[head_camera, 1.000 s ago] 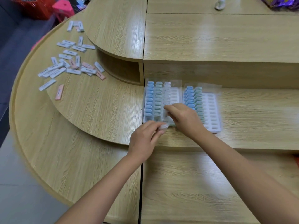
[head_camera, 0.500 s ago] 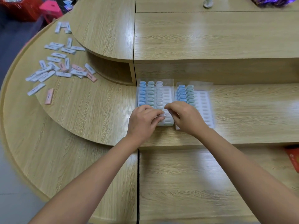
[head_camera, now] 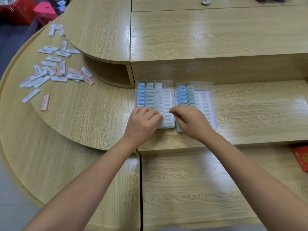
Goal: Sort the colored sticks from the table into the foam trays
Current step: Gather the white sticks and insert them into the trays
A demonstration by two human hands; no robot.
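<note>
Two hands curl at 12 o'clock, left hand [head_camera: 143, 124] apparently seating a stick in the left foam tray [head_camera: 168, 100], right hand [head_camera: 191, 122] pinched beside it, either's grasp untellable; next, a reach for loose sticks [head_camera: 56, 70] at 10 o'clock on the bench [head_camera: 83, 114].

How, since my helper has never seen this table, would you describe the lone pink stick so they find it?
On the table's rounded left end lies a scatter of sticks. Just nearer the person than that scatter, one pink stick lies alone, touching nothing; the other pink ones sit among white sticks.
</note>
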